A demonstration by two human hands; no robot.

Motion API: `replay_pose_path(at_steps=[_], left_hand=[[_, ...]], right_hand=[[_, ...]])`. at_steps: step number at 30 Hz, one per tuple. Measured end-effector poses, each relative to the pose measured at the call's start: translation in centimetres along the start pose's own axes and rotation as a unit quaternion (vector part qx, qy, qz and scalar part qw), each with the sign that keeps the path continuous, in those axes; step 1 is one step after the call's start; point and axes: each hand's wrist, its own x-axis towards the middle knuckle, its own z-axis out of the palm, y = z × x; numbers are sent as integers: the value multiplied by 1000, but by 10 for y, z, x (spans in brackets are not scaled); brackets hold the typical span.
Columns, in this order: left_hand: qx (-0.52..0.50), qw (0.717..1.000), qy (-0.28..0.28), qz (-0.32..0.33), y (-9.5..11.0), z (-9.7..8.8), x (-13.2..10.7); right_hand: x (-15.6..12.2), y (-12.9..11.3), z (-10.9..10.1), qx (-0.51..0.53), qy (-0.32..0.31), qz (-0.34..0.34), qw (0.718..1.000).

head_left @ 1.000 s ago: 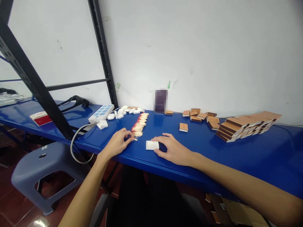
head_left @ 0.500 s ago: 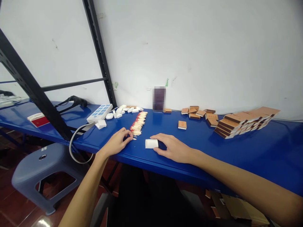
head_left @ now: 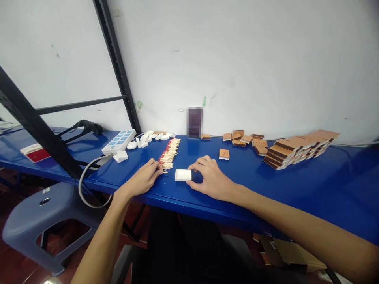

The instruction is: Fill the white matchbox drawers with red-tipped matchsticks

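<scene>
One white tray (head_left: 182, 174) in right hand (head_left: 211, 179), left hand (head_left: 142, 179) touching matches (head_left: 168, 154)

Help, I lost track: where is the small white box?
Head view, centre: the small white box lies on the blue table, pinched by the right hand, just right of the matchstick row.

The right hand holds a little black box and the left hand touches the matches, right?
Not black: the head view shows the little box in the right hand is white. The left hand does touch the matches.
</scene>
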Motion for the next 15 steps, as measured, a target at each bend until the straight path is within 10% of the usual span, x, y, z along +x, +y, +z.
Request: replay_pose_path(at_steps=[15], left_hand=[[-46, 999, -9, 26, 51, 11, 7]], right_hand=[[1, -13, 13, 73, -10, -8, 997]])
